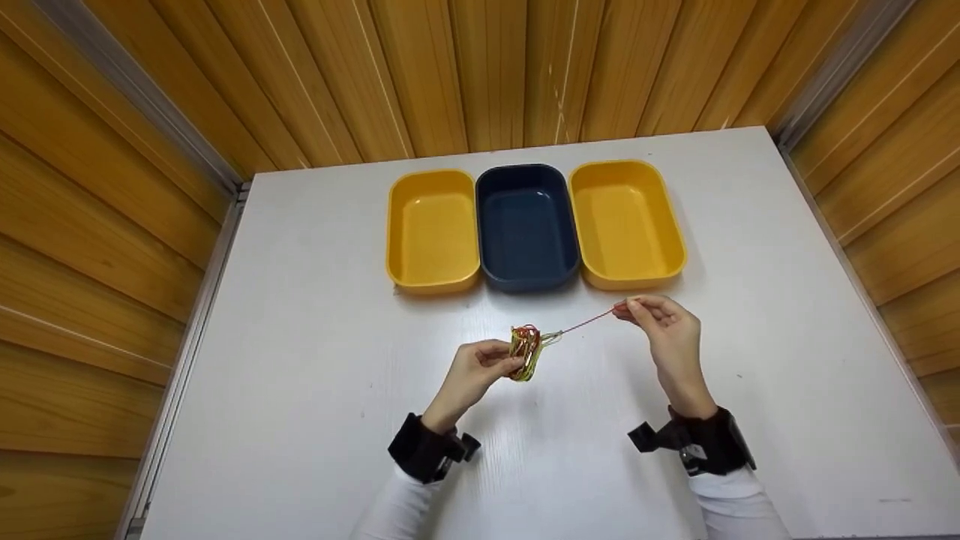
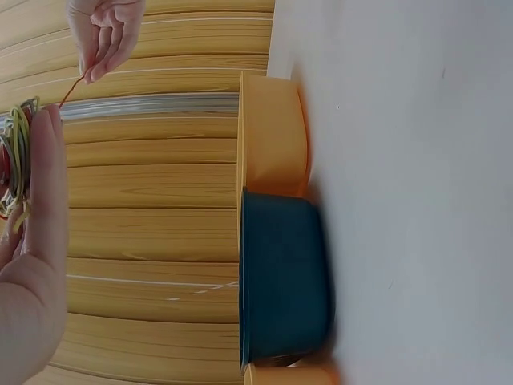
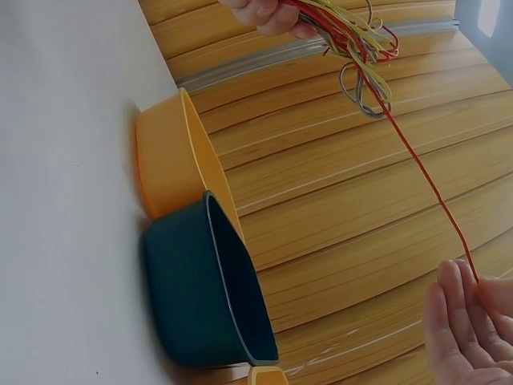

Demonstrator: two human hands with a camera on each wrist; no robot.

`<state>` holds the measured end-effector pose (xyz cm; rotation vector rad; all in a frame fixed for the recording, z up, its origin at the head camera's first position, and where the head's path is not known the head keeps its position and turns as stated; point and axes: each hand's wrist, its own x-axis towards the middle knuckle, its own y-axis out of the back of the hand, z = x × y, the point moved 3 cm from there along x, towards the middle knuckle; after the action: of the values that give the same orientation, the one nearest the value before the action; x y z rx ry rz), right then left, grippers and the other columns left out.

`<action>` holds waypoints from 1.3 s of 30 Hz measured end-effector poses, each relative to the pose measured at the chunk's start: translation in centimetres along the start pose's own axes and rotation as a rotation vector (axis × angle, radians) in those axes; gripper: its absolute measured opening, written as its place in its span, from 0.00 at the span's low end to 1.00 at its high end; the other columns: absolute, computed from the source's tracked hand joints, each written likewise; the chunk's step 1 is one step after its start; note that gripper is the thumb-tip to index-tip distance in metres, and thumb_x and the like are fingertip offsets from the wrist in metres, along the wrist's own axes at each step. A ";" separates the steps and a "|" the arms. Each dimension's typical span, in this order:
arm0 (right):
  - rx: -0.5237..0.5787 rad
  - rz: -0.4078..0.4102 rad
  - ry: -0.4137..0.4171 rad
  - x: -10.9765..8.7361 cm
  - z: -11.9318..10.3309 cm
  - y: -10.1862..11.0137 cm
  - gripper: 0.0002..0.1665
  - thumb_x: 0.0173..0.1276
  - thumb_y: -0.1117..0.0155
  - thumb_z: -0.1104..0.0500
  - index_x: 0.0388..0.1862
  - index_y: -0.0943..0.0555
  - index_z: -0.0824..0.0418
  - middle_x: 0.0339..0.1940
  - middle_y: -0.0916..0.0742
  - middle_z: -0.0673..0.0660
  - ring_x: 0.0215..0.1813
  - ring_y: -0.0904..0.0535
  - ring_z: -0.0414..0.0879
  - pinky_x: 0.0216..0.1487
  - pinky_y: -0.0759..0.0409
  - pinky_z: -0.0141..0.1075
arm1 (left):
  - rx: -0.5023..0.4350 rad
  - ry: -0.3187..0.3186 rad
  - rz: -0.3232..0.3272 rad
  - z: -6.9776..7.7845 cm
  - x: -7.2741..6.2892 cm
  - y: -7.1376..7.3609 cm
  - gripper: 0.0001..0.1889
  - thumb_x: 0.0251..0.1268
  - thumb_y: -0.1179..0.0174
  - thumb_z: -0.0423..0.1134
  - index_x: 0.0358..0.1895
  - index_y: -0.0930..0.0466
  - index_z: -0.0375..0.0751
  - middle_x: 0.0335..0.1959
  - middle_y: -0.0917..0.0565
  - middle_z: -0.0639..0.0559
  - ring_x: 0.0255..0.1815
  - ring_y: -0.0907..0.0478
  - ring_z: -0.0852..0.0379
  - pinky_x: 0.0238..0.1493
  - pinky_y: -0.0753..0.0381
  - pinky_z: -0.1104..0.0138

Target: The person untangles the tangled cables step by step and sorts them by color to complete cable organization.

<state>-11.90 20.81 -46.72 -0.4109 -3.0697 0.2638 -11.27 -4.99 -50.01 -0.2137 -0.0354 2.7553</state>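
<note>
My left hand [image 1: 480, 371] pinches a tangled bundle of thin cords [image 1: 526, 352] in red, yellow and grey above the table. Out to the right, my right hand [image 1: 671, 337] pinches the end of a red cord [image 1: 589, 322] between thumb and forefinger. That cord runs taut from the bundle to the right fingertips. In the right wrist view, grey and yellow loops of the cord bundle [image 3: 365, 48] hang loose where the red strand leaves it. The left wrist view has the bundle [image 2: 18, 156] at its left edge, partly hidden by the fingers.
Behind the hands, a left yellow bin [image 1: 433, 285], a dark blue bin [image 1: 529, 282] and a right yellow bin [image 1: 634, 282] stand side by side on the white table [image 1: 300, 337]. Wood-patterned panels [image 1: 487, 75] enclose the back and sides.
</note>
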 end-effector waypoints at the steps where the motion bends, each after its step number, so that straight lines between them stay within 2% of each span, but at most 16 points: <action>1: 0.010 0.003 0.003 0.1 0.0 0.0 0.13 0.72 0.42 0.75 0.34 0.15 0.62 0.28 0.09 0.45 0.33 0.11 0.37 0.45 0.10 0.27 | 0.003 -0.002 -0.005 0.0 0.0 0.0 0.15 0.67 0.40 0.23 0.50 0.23 0.09 0.45 0.16 0.18 0.31 0.16 0.74 0.41 0.13 0.77; 14: 0.067 0.089 -0.033 0.5 -0.2 0.5 0.15 0.71 0.42 0.76 0.32 0.15 0.61 0.26 0.09 0.47 0.31 0.11 0.38 0.43 0.10 0.27 | 0.076 -0.052 -0.064 0.4 0.0 0.0 0.13 0.69 0.40 0.24 0.48 0.21 0.10 0.43 0.15 0.20 0.32 0.18 0.76 0.41 0.14 0.79; 20: 0.104 0.124 -0.041 0.6 -0.3 1.0 0.14 0.71 0.42 0.76 0.32 0.15 0.63 0.26 0.09 0.49 0.31 0.11 0.39 0.42 0.10 0.28 | 0.106 -0.064 -0.065 0.5 -0.2 0.3 0.13 0.70 0.40 0.25 0.48 0.21 0.12 0.42 0.15 0.19 0.32 0.18 0.77 0.41 0.14 0.78; 25: 0.111 0.146 -0.055 0.7 -0.4 1.4 0.13 0.72 0.42 0.75 0.32 0.15 0.63 0.25 0.09 0.49 0.31 0.11 0.39 0.42 0.10 0.28 | 0.115 -0.061 -0.067 0.7 -0.5 0.4 0.13 0.71 0.41 0.25 0.48 0.21 0.12 0.43 0.15 0.19 0.31 0.18 0.77 0.41 0.13 0.78; 31: 0.136 0.153 -0.035 0.9 -0.5 1.4 0.14 0.72 0.42 0.76 0.32 0.15 0.63 0.25 0.09 0.50 0.30 0.11 0.39 0.42 0.10 0.29 | 0.119 -0.066 -0.069 0.9 -0.7 0.3 0.13 0.71 0.40 0.26 0.48 0.21 0.12 0.42 0.15 0.20 0.31 0.18 0.77 0.40 0.13 0.78; 36: 0.144 0.155 -0.019 0.9 -0.6 1.6 0.14 0.72 0.42 0.75 0.32 0.14 0.63 0.26 0.09 0.50 0.30 0.11 0.39 0.42 0.10 0.29 | 0.094 -0.052 -0.070 1.0 -0.7 0.3 0.14 0.70 0.41 0.25 0.50 0.22 0.11 0.44 0.15 0.20 0.33 0.18 0.75 0.41 0.14 0.78; 39: 0.145 0.164 -0.027 0.9 -0.6 1.8 0.15 0.72 0.42 0.75 0.32 0.14 0.62 0.26 0.09 0.50 0.30 0.11 0.39 0.42 0.10 0.29 | 0.071 -0.022 -0.075 1.1 -0.8 0.3 0.15 0.69 0.41 0.25 0.51 0.23 0.12 0.45 0.15 0.19 0.33 0.18 0.74 0.41 0.14 0.78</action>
<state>-12.30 22.85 -46.42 -0.6574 -3.0189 0.4975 -10.84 -5.59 -48.86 -0.1598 0.0470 2.6793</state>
